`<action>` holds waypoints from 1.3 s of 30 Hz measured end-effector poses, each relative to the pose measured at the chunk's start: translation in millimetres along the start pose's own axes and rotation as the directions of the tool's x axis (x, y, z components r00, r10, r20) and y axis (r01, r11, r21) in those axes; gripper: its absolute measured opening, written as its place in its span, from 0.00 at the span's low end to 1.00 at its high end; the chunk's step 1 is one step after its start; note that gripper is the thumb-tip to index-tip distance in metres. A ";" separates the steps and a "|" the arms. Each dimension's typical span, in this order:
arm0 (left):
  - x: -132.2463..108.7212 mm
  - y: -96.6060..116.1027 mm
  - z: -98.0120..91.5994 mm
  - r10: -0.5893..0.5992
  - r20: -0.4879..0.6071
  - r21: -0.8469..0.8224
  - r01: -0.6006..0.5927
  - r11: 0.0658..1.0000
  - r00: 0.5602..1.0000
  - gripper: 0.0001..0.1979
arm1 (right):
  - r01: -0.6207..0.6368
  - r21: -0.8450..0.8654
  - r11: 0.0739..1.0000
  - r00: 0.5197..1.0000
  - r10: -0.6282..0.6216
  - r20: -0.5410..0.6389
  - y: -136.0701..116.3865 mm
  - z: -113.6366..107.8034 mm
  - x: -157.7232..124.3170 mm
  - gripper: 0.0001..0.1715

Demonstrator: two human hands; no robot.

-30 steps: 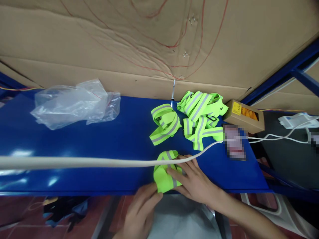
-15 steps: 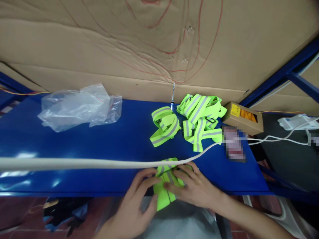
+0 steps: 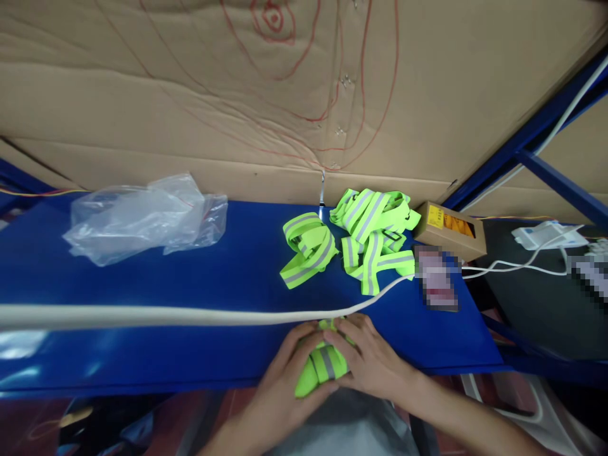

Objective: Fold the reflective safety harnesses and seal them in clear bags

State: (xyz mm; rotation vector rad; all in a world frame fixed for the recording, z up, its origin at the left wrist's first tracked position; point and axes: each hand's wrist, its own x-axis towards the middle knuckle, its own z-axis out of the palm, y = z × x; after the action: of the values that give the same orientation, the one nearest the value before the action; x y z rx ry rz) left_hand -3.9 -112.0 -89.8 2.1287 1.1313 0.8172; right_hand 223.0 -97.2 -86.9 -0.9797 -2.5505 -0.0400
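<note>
Both my hands wrap a folded bundle of neon-yellow reflective strap (image 3: 327,364) with a grey stripe, at the near edge of the blue table. My left hand (image 3: 297,373) grips its left side, thumb along the lower edge. On the other side my right hand (image 3: 368,358) closes over the top and right. Part of the bundle is hidden under the fingers. Beyond the hands lie a loose coil of the same strap (image 3: 308,248) and a larger tangled heap of straps (image 3: 375,218) with black buckles.
A white cable (image 3: 190,315) crosses the view just beyond my hands. Clear plastic bags (image 3: 147,218) lie at the back left of the blue table (image 3: 247,266). To the right are a cardboard box (image 3: 451,231) with orange contents and a blurred-out flat object (image 3: 437,278). Cardboard (image 3: 213,114) forms the back wall.
My hands have drawn together and folded the strap into a more compact bundle, its loose lower end tucked in. The view has shifted slightly.
</note>
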 end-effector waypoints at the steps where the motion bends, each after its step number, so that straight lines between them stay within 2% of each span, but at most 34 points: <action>1: 1.7 -0.4 0.6 0.051 -0.011 0.008 -0.051 0.999 0.999 0.29 | -0.019 -0.021 1.000 1.000 0.019 0.024 -0.7 -1.6 1.1 0.42; 4: 4.9 -0.3 2.8 0.185 -0.051 0.061 -0.181 0.981 0.982 0.22 | 0.003 -0.044 0.999 0.997 0.000 0.080 -1.1 -4.8 4.3 0.44; 7: 6.2 1.0 5.0 0.248 -0.082 0.153 -0.234 0.960 0.965 0.19 | 0.060 -0.047 0.997 0.997 -0.057 0.052 0.2 -3.9 4.8 0.40; 11: 6.7 -1.4 12.6 0.317 -0.202 0.134 -0.295 0.946 0.927 0.22 | 0.109 -0.082 0.991 0.994 -0.108 0.012 0.8 -0.4 2.3 0.39; 14: 4.5 -5.2 24.5 0.291 -0.299 0.054 -0.288 0.956 0.909 0.25 | 0.153 -0.115 0.981 0.987 -0.157 -0.028 -0.8 0.1 0.8 0.35; 16: 2.8 -6.1 33.8 0.233 -0.390 -0.009 -0.256 0.967 0.891 0.28 | 0.178 -0.139 0.974 0.979 -0.189 -0.075 -2.6 -0.5 0.7 0.31; 18: 2.3 -5.2 41.7 0.167 -0.487 -0.067 -0.227 0.972 0.857 0.34 | 0.180 -0.152 0.972 0.974 -0.198 -0.114 -4.5 -1.2 1.5 0.29; 20: 3.1 -3.1 46.9 0.123 -0.530 -0.096 -0.204 0.974 0.839 0.42 | 0.167 -0.152 0.974 0.974 -0.187 -0.126 -6.3 -1.1 2.8 0.31; 23: 4.1 -1.3 49.0 0.122 -0.502 -0.084 -0.189 0.978 0.856 0.50 | 0.135 -0.146 0.980 0.980 -0.153 -0.125 -7.9 0.5 4.5 0.29; 27: 1.0 -2.6 46.4 0.125 -0.471 -0.045 -0.165 0.985 0.873 0.53 | 0.137 -0.132 0.982 0.979 -0.155 -0.133 -6.8 2.4 2.9 0.26; 30: -1.7 -1.6 44.8 0.118 -0.434 -0.002 -0.132 0.991 0.893 0.47 | 0.177 -0.128 0.976 0.973 -0.193 -0.127 -4.9 1.1 -0.9 0.25; 34: -2.9 4.9 43.3 0.158 -0.360 0.020 -0.161 0.987 0.920 0.39 | 0.212 -0.098 0.972 0.958 -0.227 -0.173 -3.8 -3.5 -3.6 0.25; 37: -3.1 10.1 33.3 0.131 -0.272 -0.088 -0.160 0.983 0.953 0.42 | 0.220 -0.100 0.970 0.957 -0.235 -0.171 -3.6 -8.2 -3.5 0.25; 39: -0.1 10.7 15.0 0.101 -0.246 -0.207 -0.154 0.966 0.964 0.42 | 0.217 -0.091 0.972 0.962 -0.228 -0.148 -3.1 -11.1 -3.9 0.26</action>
State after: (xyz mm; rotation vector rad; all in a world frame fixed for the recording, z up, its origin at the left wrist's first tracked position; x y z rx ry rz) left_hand 12.5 -120.2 -91.6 1.9691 0.9675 1.2238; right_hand 227.7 -103.9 -77.9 -0.6807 -2.5140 -0.2667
